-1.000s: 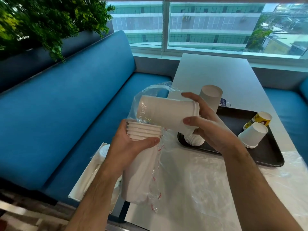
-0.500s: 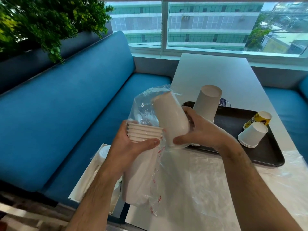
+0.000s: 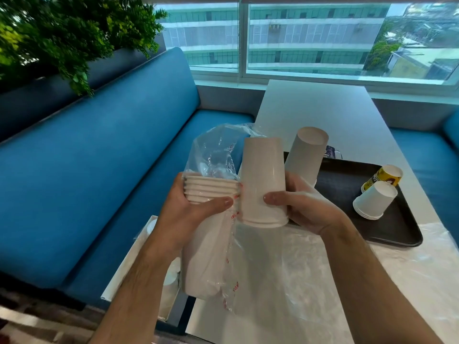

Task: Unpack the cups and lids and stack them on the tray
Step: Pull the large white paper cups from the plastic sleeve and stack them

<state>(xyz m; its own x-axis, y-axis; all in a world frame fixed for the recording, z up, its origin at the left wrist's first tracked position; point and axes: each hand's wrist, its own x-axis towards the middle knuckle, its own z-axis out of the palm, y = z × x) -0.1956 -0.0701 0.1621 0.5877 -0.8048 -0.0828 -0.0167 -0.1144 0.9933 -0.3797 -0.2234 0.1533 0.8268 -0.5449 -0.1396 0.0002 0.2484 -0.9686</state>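
My left hand (image 3: 188,214) grips a stack of white paper cups (image 3: 211,189) still sleeved in a clear plastic bag (image 3: 218,155), rims upward. My right hand (image 3: 305,207) holds a short nested set of white cups (image 3: 263,182) upside down, rims at the bottom, just left of the black tray (image 3: 352,194). On the tray stands an upside-down tall stack of white cups (image 3: 308,155), a small stack of white cups (image 3: 375,199) lying tilted, and a yellow printed cup (image 3: 385,176) behind it.
The white table (image 3: 315,112) runs toward the window. Loose clear plastic (image 3: 298,281) covers its near end. A blue bench (image 3: 99,170) lies to the left, with a flat white packet (image 3: 146,244) below my left arm. A plant hangs upper left.
My right hand has turned the pulled-out cups from lying sideways to upside down and lowered them beside the bagged stack. My left hand has stayed in place.
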